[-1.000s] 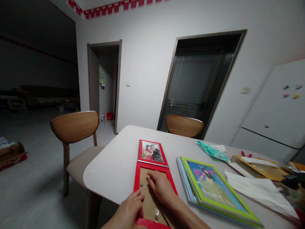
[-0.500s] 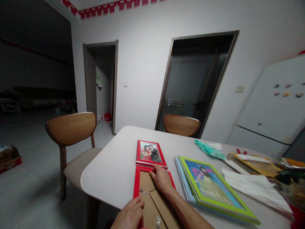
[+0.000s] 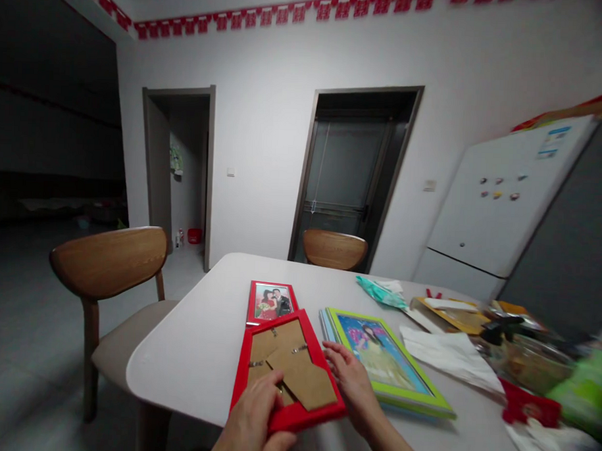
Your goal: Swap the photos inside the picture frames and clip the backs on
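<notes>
Left hand (image 3: 257, 411) is gripping a red frame (image 3: 296, 363), back facing up; right hand (image 3: 351, 384) is meeting its edge, half-curled, grip unclear. A red-framed photo (image 3: 273, 302) is lying beyond both.

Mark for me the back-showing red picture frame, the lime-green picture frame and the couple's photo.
Red picture frame (image 3: 296, 374): head view, brown stand on its back.
Lime-green picture frame (image 3: 383, 355): head view, picture at its middle.
Couple's photo (image 3: 272, 303): head view, middle of the print.
</notes>
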`<state>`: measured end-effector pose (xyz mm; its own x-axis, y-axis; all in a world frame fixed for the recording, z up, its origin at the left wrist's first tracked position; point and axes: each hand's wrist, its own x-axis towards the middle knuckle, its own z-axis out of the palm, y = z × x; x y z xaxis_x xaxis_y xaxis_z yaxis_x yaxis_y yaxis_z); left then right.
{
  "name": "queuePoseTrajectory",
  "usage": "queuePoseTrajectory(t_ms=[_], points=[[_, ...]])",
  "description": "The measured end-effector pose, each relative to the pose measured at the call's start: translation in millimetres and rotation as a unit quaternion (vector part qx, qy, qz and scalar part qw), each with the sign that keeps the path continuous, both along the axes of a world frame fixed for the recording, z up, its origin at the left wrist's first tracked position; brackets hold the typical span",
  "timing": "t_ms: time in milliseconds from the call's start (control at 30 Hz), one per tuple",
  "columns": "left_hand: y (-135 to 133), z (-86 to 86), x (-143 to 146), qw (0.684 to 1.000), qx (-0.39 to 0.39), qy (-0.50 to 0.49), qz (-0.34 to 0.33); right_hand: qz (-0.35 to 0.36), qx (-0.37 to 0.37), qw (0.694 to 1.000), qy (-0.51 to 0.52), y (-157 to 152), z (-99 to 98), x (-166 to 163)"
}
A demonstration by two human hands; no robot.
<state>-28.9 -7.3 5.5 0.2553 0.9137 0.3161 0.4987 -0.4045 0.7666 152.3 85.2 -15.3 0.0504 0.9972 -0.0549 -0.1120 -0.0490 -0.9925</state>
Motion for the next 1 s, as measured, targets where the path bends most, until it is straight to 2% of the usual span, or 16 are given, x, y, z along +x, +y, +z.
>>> queuePoseTrajectory(t_ms=[67,133,233,300,333,433,500,533,600,667,767,900,1000], points=[[-1,14.8,11,0.987,0.005,-0.157,0.042,0.093,-0.054,0.991,0.081,-21,-8.2,-18],[2,25.3,28,0.949,-0.019,-0.31,0.051,0.14,-0.082,0.976,0.149,-38,-11.6,-38],[13,35.5,49,0.895,-0.038,-0.443,0.031,0.078,-0.008,0.972,0.222,-46,-0.2,-42],[25,39.1,57,0.881,-0.022,-0.471,0.033,0.017,0.029,0.978,0.207,-36,16.1,-17],[32,39.2,61,0.88,-0.019,-0.473,0.036,0.003,0.024,0.984,0.175,-27,25.0,2],[52,28.7,76,0.887,-0.061,-0.458,0.014,-0.056,-0.023,0.998,0.028,7,46.0,73],[62,13.9,93,0.898,-0.099,-0.428,-0.016,-0.06,-0.026,0.993,-0.097,28,51.9,116],[65,5.5,102,0.91,-0.108,-0.399,-0.025,-0.048,-0.027,0.986,-0.155,35,52.3,133],[67,-10.1,120,0.944,-0.107,-0.311,-0.014,-0.039,-0.035,0.976,-0.21,46,49.4,156],[66,-21.2,132,0.976,-0.09,-0.2,0.013,-0.043,-0.032,0.968,-0.246,51,43.1,168],[62,-28.5,140,0.994,-0.068,-0.087,0.025,-0.067,-0.008,0.947,-0.314,54,32.8,175],[62,-30.6,139,0.997,-0.066,-0.037,0.016,-0.122,-0.015,0.903,-0.412,54,24.7,185],[68,-33.0,137,0.997,-0.07,-0.025,0.017,-0.129,-0.03,0.877,-0.461,47,21.4,187]])
